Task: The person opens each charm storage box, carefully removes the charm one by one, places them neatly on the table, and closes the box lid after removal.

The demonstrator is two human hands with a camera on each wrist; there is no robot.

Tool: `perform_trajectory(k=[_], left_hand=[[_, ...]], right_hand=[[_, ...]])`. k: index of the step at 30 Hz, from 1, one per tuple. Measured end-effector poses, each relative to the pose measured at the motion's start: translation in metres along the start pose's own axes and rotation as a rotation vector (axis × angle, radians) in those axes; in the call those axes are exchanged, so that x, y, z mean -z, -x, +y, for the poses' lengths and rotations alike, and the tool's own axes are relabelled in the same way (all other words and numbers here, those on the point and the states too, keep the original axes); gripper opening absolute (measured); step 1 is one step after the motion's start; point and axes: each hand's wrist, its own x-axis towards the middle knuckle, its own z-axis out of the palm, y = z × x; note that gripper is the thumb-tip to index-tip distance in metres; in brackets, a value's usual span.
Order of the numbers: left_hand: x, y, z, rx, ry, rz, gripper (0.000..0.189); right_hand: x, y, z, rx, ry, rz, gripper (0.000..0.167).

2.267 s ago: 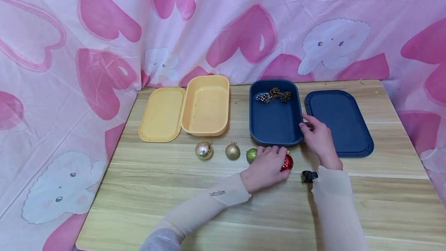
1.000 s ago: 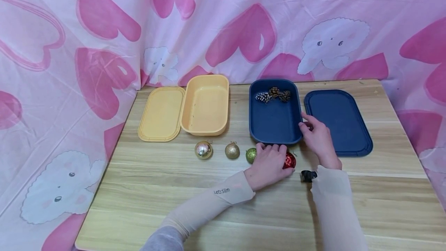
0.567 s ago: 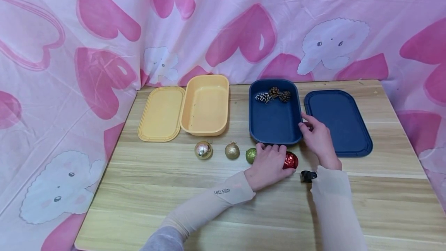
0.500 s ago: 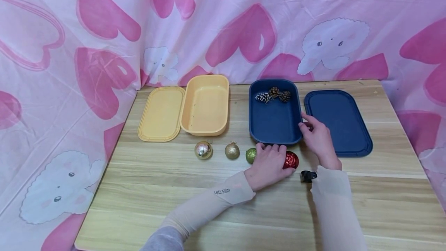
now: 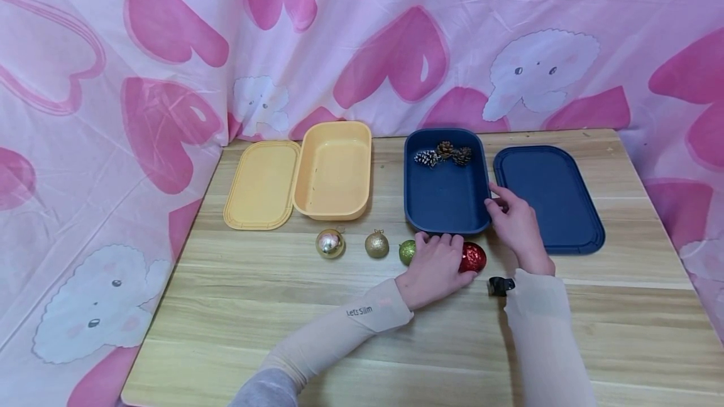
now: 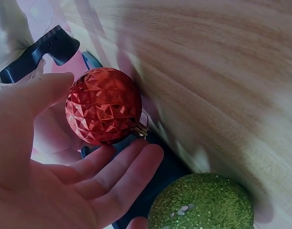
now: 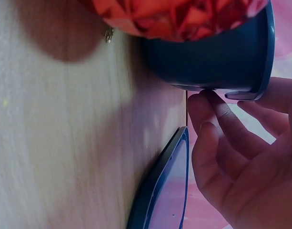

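Observation:
Palm down, my left hand (image 5: 432,275) lies beside a red faceted bauble (image 6: 104,106). Its thumb tip and nearest finger touch the bauble's side, and the fingers are loosely extended in the left wrist view. My right hand (image 5: 517,225) holds the right rim of a dark blue box (image 5: 447,196) with thumb and fingertips. Three pine cones (image 5: 445,153) sit at the far end inside this box. A green glitter bauble (image 6: 203,202) is partly hidden by my left hand in the head view. Farther left are a gold glitter bauble (image 5: 376,244) and a shiny gold bauble (image 5: 330,244).
An open yellow box (image 5: 339,174) stands on the left, with its yellow lid (image 5: 263,186) alongside. The dark blue lid (image 5: 551,200) lies right of the dark blue box. Pink patterned cloth (image 5: 367,49) hangs behind the wooden table (image 5: 254,306).
The red bauble has turned and rolled a little to the right, showing more beyond my left fingers. My left hand shifted slightly right, then stayed in place. My right hand has not moved.

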Motion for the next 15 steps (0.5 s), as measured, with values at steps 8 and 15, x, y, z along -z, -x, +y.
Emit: perform_trajectory(k=[8,15], left_hand=[[-0.0002,0.0003,0.0005,0.001,0.019,-0.002,0.044],[-0.0031,0.0,-0.0001,-0.001,0.028,0.006,0.039]], right_hand=[[0.002,0.0011,0.0007,-0.007,-0.005,-0.031,0.05],[0.0073,0.0029,0.0039,0.048,0.026,-0.08,0.051]])
